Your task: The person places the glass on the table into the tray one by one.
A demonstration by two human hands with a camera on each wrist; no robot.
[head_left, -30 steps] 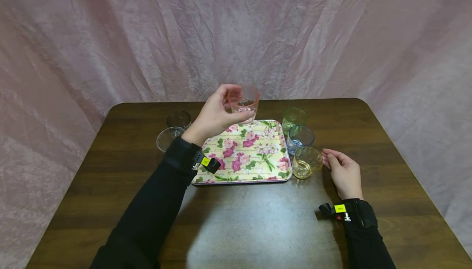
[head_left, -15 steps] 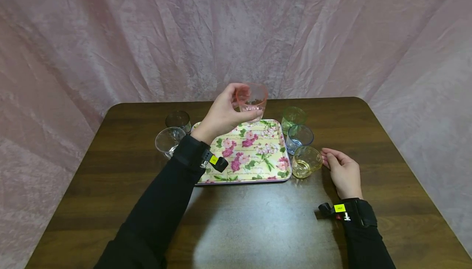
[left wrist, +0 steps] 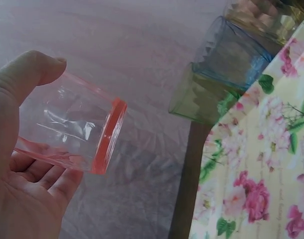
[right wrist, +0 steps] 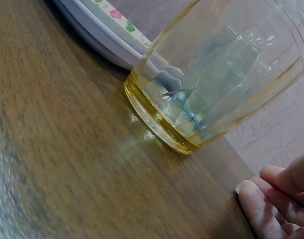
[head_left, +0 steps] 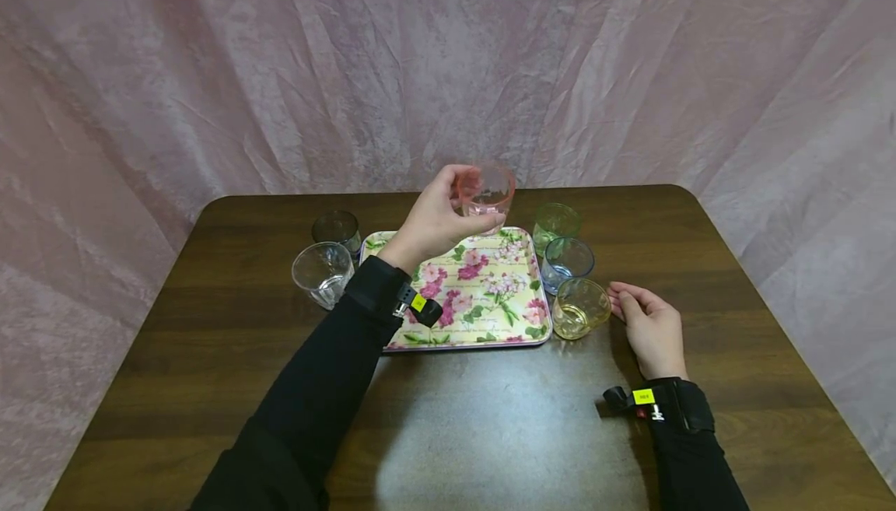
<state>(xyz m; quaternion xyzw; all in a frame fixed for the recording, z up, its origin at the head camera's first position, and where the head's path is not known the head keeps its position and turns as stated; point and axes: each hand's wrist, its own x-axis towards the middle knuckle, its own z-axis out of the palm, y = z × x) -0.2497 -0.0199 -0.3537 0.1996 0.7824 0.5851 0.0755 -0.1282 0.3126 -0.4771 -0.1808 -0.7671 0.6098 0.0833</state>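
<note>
At the left of my worktop [head_left: 490, 425] stands a clear glass [head_left: 322, 271], with a dark glass [head_left: 337, 229] just behind it, both beside the left edge of a flowered tray [head_left: 483, 293]. My left hand [head_left: 435, 222] reaches across the tray and has its thumb and fingers curled around a pink glass [head_left: 491, 184], holding it up, rim upward, over the tray's far edge. Along the right edge of the tray runs a row: the green glass [head_left: 558, 222] farthest from me, then the blue glass [head_left: 568, 262], then the yellow glass [head_left: 581, 309] nearest. Just right of that last one lies my right hand [head_left: 651, 330], fingers loosely bent, gripping nothing, its fingertips slightly apart from the glass.
</note>
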